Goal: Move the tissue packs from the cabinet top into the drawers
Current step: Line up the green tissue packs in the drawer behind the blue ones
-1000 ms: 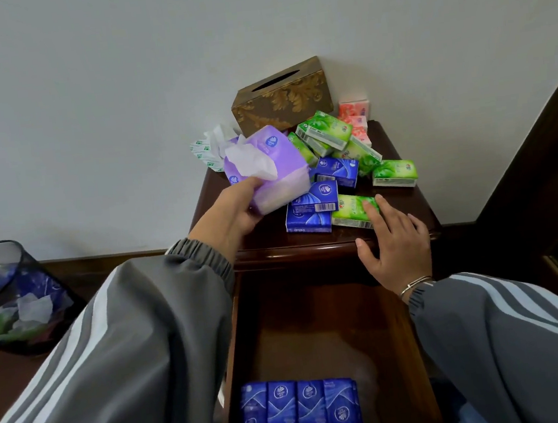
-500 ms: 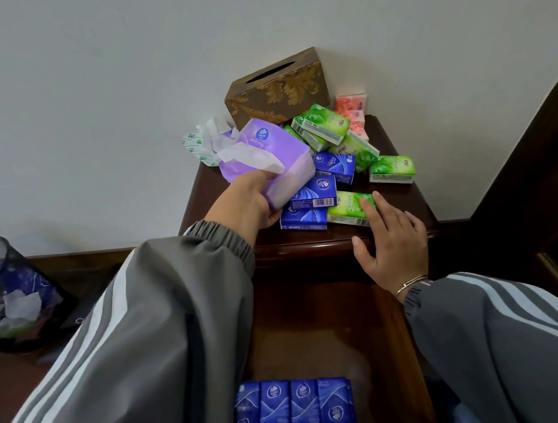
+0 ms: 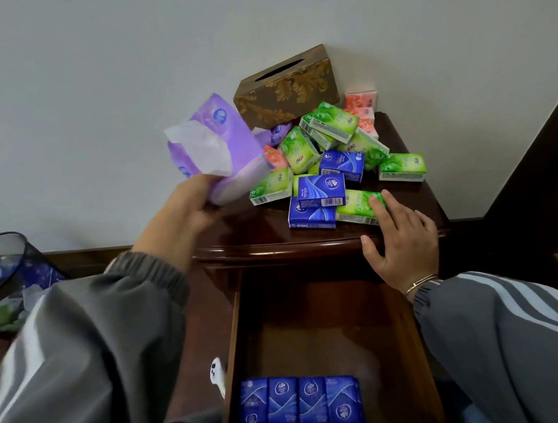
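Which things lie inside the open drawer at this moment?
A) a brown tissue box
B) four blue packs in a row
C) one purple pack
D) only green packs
B: four blue packs stand side by side at the near end of the open drawer.

Soft, even light is washing the pale wall [image 3: 86, 93]; the dark polished wooden cabinet top [image 3: 255, 227] is glinting along its front edge. The open wooden drawer [image 3: 317, 328] is lying shadowed, and wide-angle distortion is stretching the corners.
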Demonstrator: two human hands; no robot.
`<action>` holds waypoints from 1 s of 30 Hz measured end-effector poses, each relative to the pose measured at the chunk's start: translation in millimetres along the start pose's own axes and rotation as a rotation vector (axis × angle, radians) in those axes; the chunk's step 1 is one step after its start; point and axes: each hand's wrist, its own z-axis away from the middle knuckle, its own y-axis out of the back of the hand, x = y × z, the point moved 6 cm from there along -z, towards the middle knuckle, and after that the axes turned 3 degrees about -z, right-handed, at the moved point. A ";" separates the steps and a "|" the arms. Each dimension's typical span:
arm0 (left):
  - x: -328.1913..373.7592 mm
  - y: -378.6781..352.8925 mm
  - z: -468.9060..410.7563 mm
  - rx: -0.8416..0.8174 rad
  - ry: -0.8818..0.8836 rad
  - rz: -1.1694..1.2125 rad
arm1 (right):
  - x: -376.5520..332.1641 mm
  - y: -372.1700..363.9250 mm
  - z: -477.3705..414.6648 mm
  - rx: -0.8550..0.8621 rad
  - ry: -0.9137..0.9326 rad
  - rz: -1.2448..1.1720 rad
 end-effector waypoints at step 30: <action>-10.6 71.2 -0.7 0.384 -0.087 -0.405 | -0.1 1.6 1.1 0.039 -0.002 -0.009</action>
